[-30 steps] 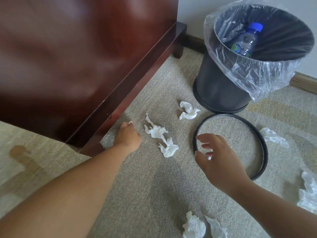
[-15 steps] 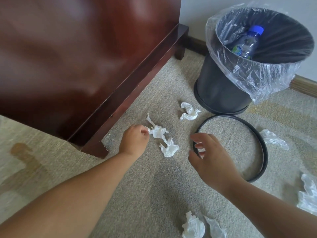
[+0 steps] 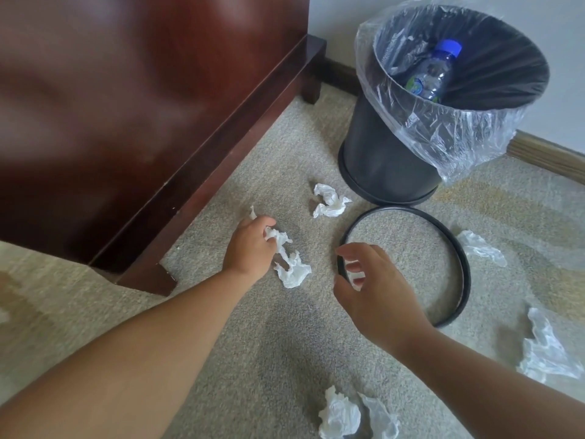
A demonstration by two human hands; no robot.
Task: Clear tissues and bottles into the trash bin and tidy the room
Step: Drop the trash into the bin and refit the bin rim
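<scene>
On the carpet (image 3: 253, 359) in front of you lie what look like seven crumpled tissues: one by the trash bin (image 3: 380, 160), one just outside the black ring (image 3: 402, 209), one at the right edge (image 3: 544, 353), two together at the bottom (image 3: 340, 413), a small scrap (image 3: 354, 275) behind your right fingers, and the long tissue (image 3: 292, 270) you are taking. One bottle (image 3: 433, 74) stands tilted inside the single lined bin. Your left hand (image 3: 250, 248) has its fingers curled, pinching that long tissue's upper end beside the dark wooden cabinet (image 3: 126, 106). Your right hand (image 3: 376, 289) hovers over the ring's left edge, fingers loosely spread, gripping nothing.
</scene>
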